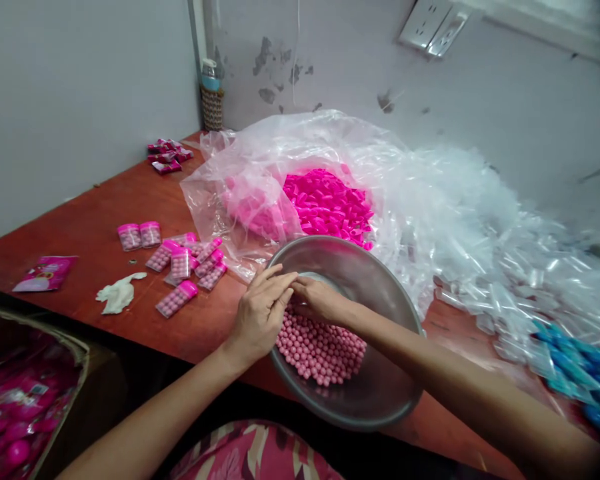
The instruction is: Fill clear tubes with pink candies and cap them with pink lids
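Observation:
A wide metal bowl stands at the table's front edge, with many round pink balls heaped in its lower left. Over its left rim my left hand has its fingers together, their tips meeting my right hand. My right hand reaches in above the balls with its fingers curled; what it holds, if anything, is hidden. To the left lie several small clear containers with pink caps and pink balls inside. Behind the bowl, bright pink caps are piled in a clear plastic bag.
Clear containers spread over the right side, beside blue pieces. A pink packet and white crumpled scrap lie left. A box of pink packets stands lower left. A bottle is in the back corner.

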Tool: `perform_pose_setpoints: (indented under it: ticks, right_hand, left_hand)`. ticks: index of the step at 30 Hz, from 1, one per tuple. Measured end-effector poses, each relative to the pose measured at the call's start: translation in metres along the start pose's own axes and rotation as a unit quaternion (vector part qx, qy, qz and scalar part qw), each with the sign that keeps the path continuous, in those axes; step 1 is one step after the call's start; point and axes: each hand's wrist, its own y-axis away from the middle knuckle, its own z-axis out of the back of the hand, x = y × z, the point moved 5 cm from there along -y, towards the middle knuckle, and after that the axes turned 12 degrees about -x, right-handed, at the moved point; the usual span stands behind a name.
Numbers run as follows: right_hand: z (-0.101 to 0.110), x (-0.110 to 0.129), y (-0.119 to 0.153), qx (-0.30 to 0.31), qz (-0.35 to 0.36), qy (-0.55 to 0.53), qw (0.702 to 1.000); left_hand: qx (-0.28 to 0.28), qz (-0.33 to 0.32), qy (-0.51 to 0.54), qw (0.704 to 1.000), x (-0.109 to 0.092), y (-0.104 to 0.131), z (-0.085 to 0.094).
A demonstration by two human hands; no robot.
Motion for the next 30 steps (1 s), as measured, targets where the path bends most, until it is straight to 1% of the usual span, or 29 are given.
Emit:
perform_pose_setpoints:
  ticks: [2,3,5,6,7,8,9,11,13,14,16,19,21,22,24,25,26,27,28,29,30]
  right_hand:
    - [0.007,0.000,0.000,-0.015,-0.054,-0.107,0.993]
    - [0.012,-0.001,0.002,-0.022,-0.090,-0.169,0.981]
    - [0.025,0.001,0.010,-0.034,-0.154,-0.301,0.941]
    - [0.032,0.003,0.015,-0.041,-0.179,-0.368,0.912]
    - [0.039,0.007,0.020,-0.051,-0.203,-0.437,0.875]
    - [0.045,0.010,0.025,-0.063,-0.219,-0.493,0.840]
    - [0.051,0.014,0.030,-0.076,-0.228,-0.527,0.815]
    - [0.062,0.020,0.038,-0.105,-0.238,-0.555,0.790]
    - [0.068,0.022,0.046,-0.129,-0.249,-0.558,0.781]
    - [0.070,0.022,0.050,-0.144,-0.251,-0.551,0.783]
    - [0.075,0.019,0.058,-0.175,-0.244,-0.526,0.796]
    - [0.083,0.018,0.069,-0.201,-0.210,-0.467,0.835]
    - [0.088,0.019,0.076,-0.205,-0.189,-0.428,0.860]
    - [0.091,0.020,0.079,-0.204,-0.180,-0.417,0.867]
    - [0.096,0.020,0.084,-0.192,-0.164,-0.420,0.872]
    - [0.100,0.016,0.086,-0.187,-0.163,-0.423,0.872]
    - [0.104,0.009,0.087,-0.190,-0.170,-0.414,0.874]
    - [0.110,-0.003,0.088,-0.203,-0.185,-0.384,0.882]
    - [0.117,-0.019,0.089,-0.220,-0.208,-0.316,0.899]
    - [0.125,-0.038,0.089,-0.235,-0.233,-0.219,0.918]
    - [0.133,-0.058,0.089,-0.241,-0.257,-0.112,0.929]
  left_hand:
    - [-0.002,-0.013,-0.014,1.000,-0.001,-0.001,0.001]
    - [-0.005,-0.027,-0.025,0.999,-0.003,-0.002,0.002]
    - [-0.010,-0.058,-0.045,0.997,-0.010,-0.006,0.004]
    - [-0.008,-0.067,-0.050,0.996,-0.015,-0.009,0.004]
    - [0.002,-0.066,-0.050,0.997,-0.020,-0.012,0.003]
    - [0.021,-0.050,-0.044,0.998,-0.023,-0.016,0.001]
    - [0.051,-0.023,-0.030,0.998,-0.026,-0.018,-0.002]
    - [0.127,0.049,0.018,0.991,-0.030,-0.022,-0.011]
    - [0.181,0.116,0.084,0.973,-0.032,-0.024,-0.022]
    - [0.196,0.144,0.119,0.963,-0.032,-0.024,-0.026]
    - [0.213,0.193,0.180,0.941,-0.029,-0.023,-0.035]
    - [0.232,0.241,0.225,0.915,-0.024,-0.022,-0.046]
    - [0.230,0.255,0.229,0.911,-0.022,-0.021,-0.049]
    - [0.232,0.261,0.233,0.908,-0.023,-0.021,-0.050]
    - [0.243,0.283,0.250,0.893,-0.025,-0.019,-0.052]
    - [0.248,0.297,0.263,0.884,-0.026,-0.017,-0.052]
    - [0.251,0.312,0.275,0.874,-0.027,-0.015,-0.052]
    - [0.252,0.325,0.284,0.866,-0.028,-0.014,-0.053]
    - [0.254,0.333,0.290,0.861,-0.028,-0.012,-0.053]
    - [0.254,0.338,0.296,0.857,-0.029,-0.011,-0.053]
    - [0.252,0.340,0.301,0.854,-0.029,-0.010,-0.053]
